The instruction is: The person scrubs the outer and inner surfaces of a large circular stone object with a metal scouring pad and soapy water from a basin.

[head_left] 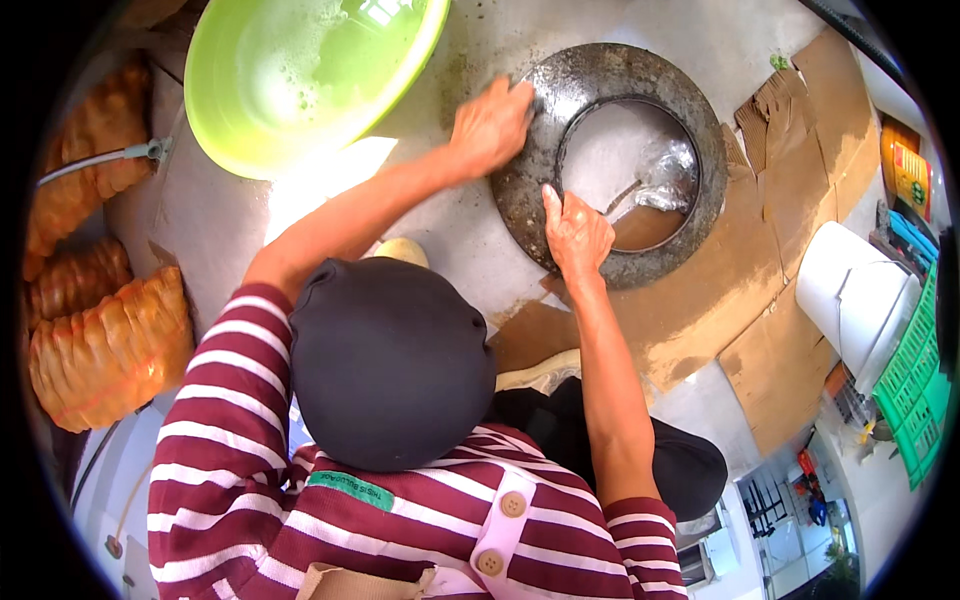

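Dark ring [610,70] over grey floor [755,38], brown cardboard [770,400], green basin [212,120], orange sacks [110,350]

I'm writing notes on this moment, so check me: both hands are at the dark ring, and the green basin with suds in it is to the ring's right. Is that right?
Not quite: in the head view, the green basin with suds is to the dark ring's left. The left hand and right hand are both at the ring.
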Available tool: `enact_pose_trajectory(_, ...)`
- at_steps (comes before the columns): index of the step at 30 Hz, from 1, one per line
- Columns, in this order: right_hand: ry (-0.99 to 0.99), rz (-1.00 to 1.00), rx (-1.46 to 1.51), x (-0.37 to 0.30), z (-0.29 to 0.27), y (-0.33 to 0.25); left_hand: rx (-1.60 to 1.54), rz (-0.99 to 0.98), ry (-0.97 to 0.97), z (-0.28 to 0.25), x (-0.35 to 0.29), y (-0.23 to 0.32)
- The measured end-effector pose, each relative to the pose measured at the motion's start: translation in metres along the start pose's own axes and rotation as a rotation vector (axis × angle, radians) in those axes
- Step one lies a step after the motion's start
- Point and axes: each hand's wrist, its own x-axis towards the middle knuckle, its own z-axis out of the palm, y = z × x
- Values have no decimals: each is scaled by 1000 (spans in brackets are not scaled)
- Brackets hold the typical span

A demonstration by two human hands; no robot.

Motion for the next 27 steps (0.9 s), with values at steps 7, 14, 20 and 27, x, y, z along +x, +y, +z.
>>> enact_pose_trajectory(7, 32, -33, -20, -1, 5, 5, -8, 42, 95, 5, 3, 1)
enact_pose_trajectory(14, 20, -18, 11, 0, 2, -1, 44, -28, 57, -3, 52, -12)
enact_pose_trajectory(20, 55, -25, -8, -2, 3, 2, -23, 127, 60, 5, -15, -3)
enact_pose_trajectory(27, 91, -58, -1, -1, 5, 1, 57, 18, 144, -3, 53, -8)
